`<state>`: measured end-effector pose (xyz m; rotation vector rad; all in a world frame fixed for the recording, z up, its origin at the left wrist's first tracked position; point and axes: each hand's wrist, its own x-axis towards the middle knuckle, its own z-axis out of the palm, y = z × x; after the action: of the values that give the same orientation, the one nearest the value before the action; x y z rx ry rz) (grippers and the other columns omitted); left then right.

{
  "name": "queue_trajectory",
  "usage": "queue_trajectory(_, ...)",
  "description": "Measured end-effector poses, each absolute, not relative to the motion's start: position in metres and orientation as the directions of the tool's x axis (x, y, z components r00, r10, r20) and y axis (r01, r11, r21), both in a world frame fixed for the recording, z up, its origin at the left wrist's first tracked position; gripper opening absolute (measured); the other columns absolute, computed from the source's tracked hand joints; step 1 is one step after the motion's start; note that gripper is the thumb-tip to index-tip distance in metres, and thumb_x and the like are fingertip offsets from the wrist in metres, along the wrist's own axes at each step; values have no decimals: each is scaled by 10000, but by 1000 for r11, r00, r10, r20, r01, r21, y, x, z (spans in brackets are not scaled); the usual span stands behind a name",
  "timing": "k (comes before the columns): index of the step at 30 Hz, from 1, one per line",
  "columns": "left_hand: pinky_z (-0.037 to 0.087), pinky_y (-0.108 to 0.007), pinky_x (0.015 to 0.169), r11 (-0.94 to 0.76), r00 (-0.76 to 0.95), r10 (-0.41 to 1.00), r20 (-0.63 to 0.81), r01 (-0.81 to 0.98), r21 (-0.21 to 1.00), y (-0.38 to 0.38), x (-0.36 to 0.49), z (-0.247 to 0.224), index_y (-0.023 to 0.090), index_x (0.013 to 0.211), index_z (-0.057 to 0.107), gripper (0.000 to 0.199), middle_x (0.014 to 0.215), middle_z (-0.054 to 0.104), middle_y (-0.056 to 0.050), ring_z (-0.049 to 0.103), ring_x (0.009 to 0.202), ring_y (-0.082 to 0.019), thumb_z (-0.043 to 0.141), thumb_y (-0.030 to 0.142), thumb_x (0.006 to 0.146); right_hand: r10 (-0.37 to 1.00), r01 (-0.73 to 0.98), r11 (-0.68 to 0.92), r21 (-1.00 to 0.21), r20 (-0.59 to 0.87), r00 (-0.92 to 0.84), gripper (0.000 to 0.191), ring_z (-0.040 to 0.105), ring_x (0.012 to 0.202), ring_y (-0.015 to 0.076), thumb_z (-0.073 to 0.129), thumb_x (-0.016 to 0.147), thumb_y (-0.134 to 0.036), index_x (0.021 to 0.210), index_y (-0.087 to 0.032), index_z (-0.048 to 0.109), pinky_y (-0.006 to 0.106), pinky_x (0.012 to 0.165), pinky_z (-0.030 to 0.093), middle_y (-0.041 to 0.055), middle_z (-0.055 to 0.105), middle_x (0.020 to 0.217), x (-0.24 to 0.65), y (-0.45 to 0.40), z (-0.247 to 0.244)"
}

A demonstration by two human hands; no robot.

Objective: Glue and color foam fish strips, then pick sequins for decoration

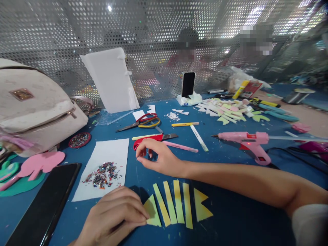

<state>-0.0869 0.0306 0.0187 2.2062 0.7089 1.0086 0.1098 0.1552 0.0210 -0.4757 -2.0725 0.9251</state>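
My left hand (115, 215), fingers together, pinches the left edge of a yellow-green triangular craft piece (154, 212) lying on the blue table. To its right lie several narrow yellow-green strips (177, 201), spaced apart like ribs. A notched, tail-shaped yellow piece (201, 206) ends the row. Above them hovers my right hand (156, 157), thumb and index finger curled toward each other. A faint, thin strand seems to hang from its fingertips; what it is I cannot make out. Just behind that hand lies a red-handled cutter knife (153, 138).
White paper (116, 150) carries a heap of glittery flakes (104, 175). A black phone (43, 205) and backpack (38, 109) stand left. Scissors (143, 122) and markers (185, 124) lie behind. On the right are a pink glue gun (246, 140), its cable, and piled cut scraps (225, 109).
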Motion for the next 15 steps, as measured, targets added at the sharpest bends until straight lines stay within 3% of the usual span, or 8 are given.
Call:
queue_trajectory(4,554,-183,804,-614,450,767,457,310,726,30,-85,24,244,972,662,190,912,759,17,721,841,-112,598,68,943,577,41,704,-709,537,-616,99,569,871,132,597,877,-113,946,-183,610,251,765,486,25,638,999,109,158,18)
queue_trajectory(7,555,-123,739,-511,293,858,422,405,758,30,-84,27,258,875,672,193,865,765,57,740,779,-89,631,71,905,530,56,764,-643,576,-622,311,569,987,160,507,796,19,1012,-181,610,298,888,487,41,624,1054,108,159,17)
queue_trajectory(10,572,-139,737,-394,202,919,339,439,808,30,-86,26,255,840,690,144,861,771,44,749,790,-111,652,133,906,424,28,836,-547,614,-666,496,559,1074,178,399,677,94,1031,-187,605,333,975,462,47,631,1064,109,158,17)
queue_trajectory(15,597,-171,696,-282,116,959,257,391,876,32,-91,19,237,845,697,101,887,767,2,734,760,-130,652,191,922,187,-42,924,-380,547,-816,388,564,957,183,441,788,10,1080,-195,592,318,894,478,44,689,1043,110,152,18)
